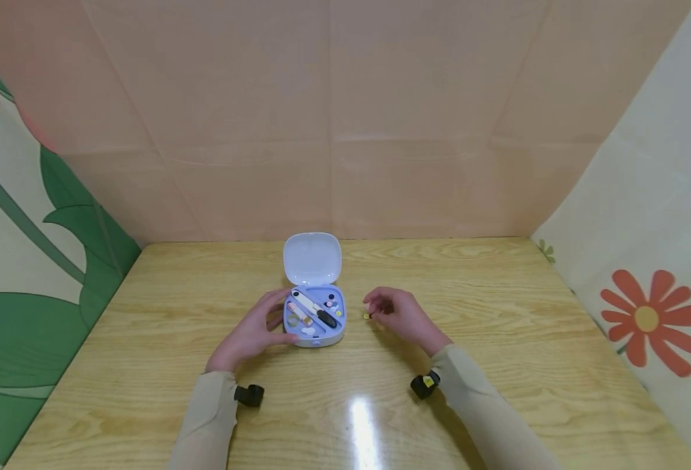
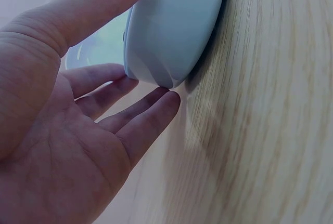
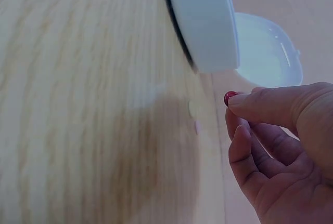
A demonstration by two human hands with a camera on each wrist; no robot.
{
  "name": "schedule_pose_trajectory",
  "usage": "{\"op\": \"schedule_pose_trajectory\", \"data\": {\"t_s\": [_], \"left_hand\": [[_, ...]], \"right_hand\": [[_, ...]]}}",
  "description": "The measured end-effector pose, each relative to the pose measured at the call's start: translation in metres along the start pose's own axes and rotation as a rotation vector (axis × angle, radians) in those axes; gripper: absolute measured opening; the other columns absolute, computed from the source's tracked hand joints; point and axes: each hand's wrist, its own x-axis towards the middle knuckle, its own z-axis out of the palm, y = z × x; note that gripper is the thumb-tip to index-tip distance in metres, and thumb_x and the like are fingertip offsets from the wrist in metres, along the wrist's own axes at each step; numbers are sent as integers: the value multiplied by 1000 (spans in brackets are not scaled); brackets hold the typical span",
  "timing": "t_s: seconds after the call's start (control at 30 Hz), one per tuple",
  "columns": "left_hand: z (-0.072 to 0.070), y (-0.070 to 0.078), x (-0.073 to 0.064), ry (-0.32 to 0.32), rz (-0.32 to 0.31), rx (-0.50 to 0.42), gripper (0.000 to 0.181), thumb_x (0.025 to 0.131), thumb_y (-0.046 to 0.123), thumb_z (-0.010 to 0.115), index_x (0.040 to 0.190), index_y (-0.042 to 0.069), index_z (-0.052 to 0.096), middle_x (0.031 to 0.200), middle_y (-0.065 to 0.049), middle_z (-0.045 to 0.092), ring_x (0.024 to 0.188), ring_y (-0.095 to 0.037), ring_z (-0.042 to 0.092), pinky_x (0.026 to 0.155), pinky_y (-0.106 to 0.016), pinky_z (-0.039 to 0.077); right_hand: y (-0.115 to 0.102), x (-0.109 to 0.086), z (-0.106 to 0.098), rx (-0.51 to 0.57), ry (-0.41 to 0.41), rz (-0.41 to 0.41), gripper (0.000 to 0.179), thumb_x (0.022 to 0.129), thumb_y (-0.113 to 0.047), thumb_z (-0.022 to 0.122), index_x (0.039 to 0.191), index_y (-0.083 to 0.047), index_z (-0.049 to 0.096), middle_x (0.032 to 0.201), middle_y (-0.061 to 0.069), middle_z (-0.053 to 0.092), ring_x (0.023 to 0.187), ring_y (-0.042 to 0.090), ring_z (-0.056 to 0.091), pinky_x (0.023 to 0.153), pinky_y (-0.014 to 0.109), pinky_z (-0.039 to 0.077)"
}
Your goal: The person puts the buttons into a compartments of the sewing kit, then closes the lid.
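Note:
A lavender-blue sewing kit box (image 1: 313, 342) stands on the table with its pale lid (image 1: 312, 259) tilted back. My left hand (image 1: 257, 328) holds its left side, thumb at the front and fingers along the side; in the left wrist view the fingertips touch the wall. Inside lie a white tool with a black handle (image 1: 326, 318), a pink-and-white strip (image 1: 299, 313) and several small button-like pieces (image 1: 330, 303). Right of the box, my right hand (image 1: 400, 314) pinches a small round red button (image 3: 230, 97) between thumb and forefinger, above the table.
Under the right hand, a small yellowish piece (image 3: 191, 108) and a pink piece (image 3: 197, 127) lie on the wooden table (image 1: 345, 398). A plain cloth (image 1: 327, 130) hangs behind the table. Patterned cloths flank it on both sides.

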Motion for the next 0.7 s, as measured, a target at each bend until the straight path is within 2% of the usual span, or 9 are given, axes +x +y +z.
{"op": "schedule_pose_trajectory", "data": {"t_s": [0.2,0.5,0.7], "left_hand": [[1,1,-1,1,-3,8,88,73,11,83,147,16,36,148,-4,29,132,-27,38,108,-36,37],[1,0,-1,6,-7,9,87,73,10,83,146,18,37,148,-3,30,131,-28,38,108,-37,38],[1,1,0,1,6,15,87,73,11,83,147,17,36,148,-3,30,132,-27,37,108,-36,38]], "right_hand": [[-6,3,-1,-2,9,-21,26,84,8,65,107,-2,66,88,4,64,80,16,59,70,28,56],[-11,10,1,-8,38,-113,22,85,4,68,106,-3,66,84,-2,63,79,14,60,71,28,57],[-16,15,4,19,44,-108,23,85,5,67,106,-3,66,86,0,64,80,15,61,72,29,58]]}}
